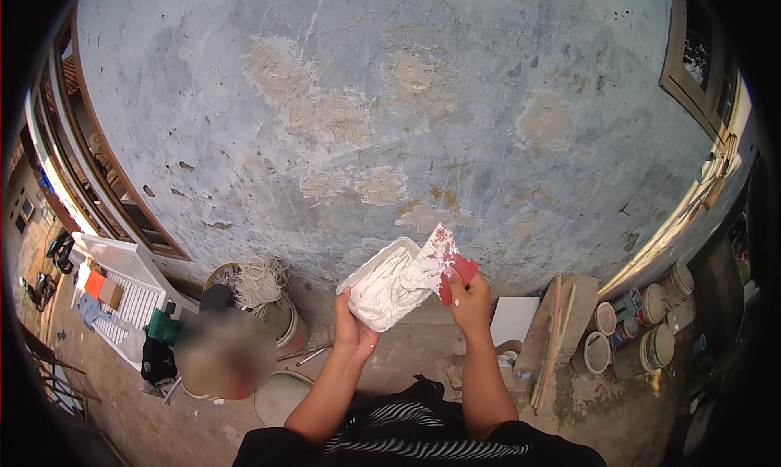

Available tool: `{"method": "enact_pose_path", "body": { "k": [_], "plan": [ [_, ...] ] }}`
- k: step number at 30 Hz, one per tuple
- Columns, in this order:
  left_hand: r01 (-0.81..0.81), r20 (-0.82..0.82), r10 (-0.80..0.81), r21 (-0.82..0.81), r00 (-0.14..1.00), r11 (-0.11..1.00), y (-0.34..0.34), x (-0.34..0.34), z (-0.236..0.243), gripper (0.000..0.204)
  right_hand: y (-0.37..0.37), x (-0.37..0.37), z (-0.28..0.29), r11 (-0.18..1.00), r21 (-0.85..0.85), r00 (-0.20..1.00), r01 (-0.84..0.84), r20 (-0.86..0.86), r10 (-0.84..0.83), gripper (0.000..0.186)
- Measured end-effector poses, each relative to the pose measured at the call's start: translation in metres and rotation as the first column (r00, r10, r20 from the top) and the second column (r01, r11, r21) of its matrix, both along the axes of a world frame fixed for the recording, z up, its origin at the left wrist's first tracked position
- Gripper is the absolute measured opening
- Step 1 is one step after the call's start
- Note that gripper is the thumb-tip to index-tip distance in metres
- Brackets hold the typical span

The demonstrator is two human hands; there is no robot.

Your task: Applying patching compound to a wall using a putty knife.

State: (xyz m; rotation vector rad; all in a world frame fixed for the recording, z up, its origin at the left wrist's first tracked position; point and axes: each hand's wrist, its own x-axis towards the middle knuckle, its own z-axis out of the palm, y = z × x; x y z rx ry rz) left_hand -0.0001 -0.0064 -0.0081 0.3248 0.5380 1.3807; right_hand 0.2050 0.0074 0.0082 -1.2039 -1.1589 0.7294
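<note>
My left hand (355, 325) grips the lower left of a white rectangular tray (348, 285) filled with white putty (382, 288), holding it up before my body. My right hand (469, 304) is closed on a red putty spreader (460, 272), whose blade is smeared with white putty and rests at the tray's right end, over or in the putty. Behind both is a weathered grey-blue wall (366, 76) with several rough beige patches, some low down just above the tray.
A white slatted bench (130, 259) with loose items stands left, beside a bundle of pale rope (256, 280) on buckets and a blurred patch. At right are planks (541, 345), long poles and several paint buckets (655, 345). Window frames (679, 68) border the wall on both sides.
</note>
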Motion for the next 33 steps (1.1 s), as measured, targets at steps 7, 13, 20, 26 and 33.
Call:
{"method": "enact_pose_path", "body": {
  "k": [7, 13, 20, 26, 33],
  "plan": [
    [0.032, 0.019, -0.032, 0.012, 0.999, 0.999, -0.007, -0.001, -0.003, 0.064, -0.009, -0.003, 0.005, 0.999, 0.031, 0.999, 0.017, 0.029, -0.018, 0.017],
    [-0.033, 0.054, 0.032, 0.019, 0.998, 0.999, -0.019, -0.016, 0.001, 0.062, -0.013, -0.025, 0.025, 0.993, 0.008, 0.976, -0.117, 0.186, 0.114, 0.016],
    [-0.206, 0.052, 0.207, -0.009, 0.977, 0.978, -0.029, -0.067, 0.005, 0.06, -0.022, -0.09, 0.034, 0.846, 0.186, 0.795, -0.499, 0.487, 0.361, 0.018],
    [-0.238, 0.055, 0.238, -0.014, 0.97, 0.971, -0.032, -0.121, 0.005, 0.059, -0.018, -0.141, 0.031, 0.846, 0.137, 0.819, -0.515, 0.371, 0.438, 0.02],
    [-0.368, 0.097, 0.364, 0.034, 0.926, 0.929, -0.038, -0.232, 0.008, 0.059, -0.009, -0.265, 0.045, 0.79, 0.12, 0.754, -0.601, 0.413, 0.511, 0.018]
  ]
}}
